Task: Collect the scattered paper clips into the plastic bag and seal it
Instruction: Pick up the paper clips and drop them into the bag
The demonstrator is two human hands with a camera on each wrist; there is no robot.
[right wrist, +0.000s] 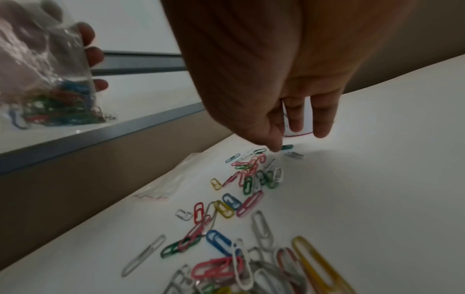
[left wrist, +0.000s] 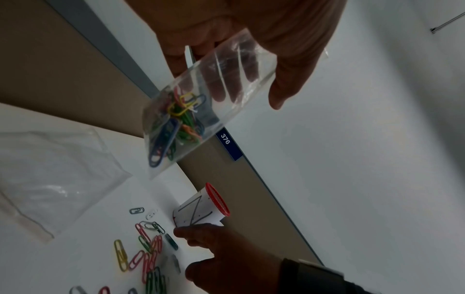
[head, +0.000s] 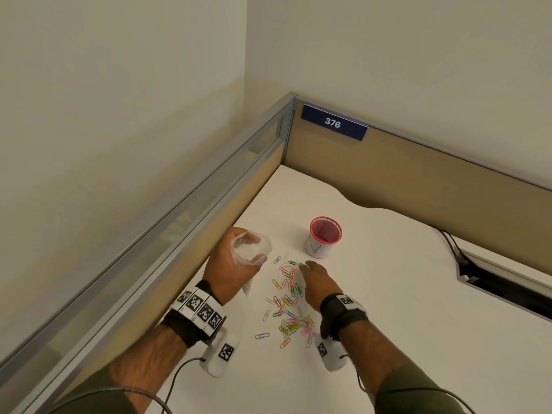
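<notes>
Left hand [head: 228, 264] grips open bag [left wrist: 191, 111], some clips inside. Right hand [head: 318, 283], fingers loose, empty, reaches over clips [head: 288, 297] on desk [head: 403, 294]. Most uncollected; sealing remains.

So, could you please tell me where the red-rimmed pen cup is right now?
In the head view the red-rimmed white pen cup stands upright on the white desk, just beyond the right hand and the scattered paper clips.
</notes>
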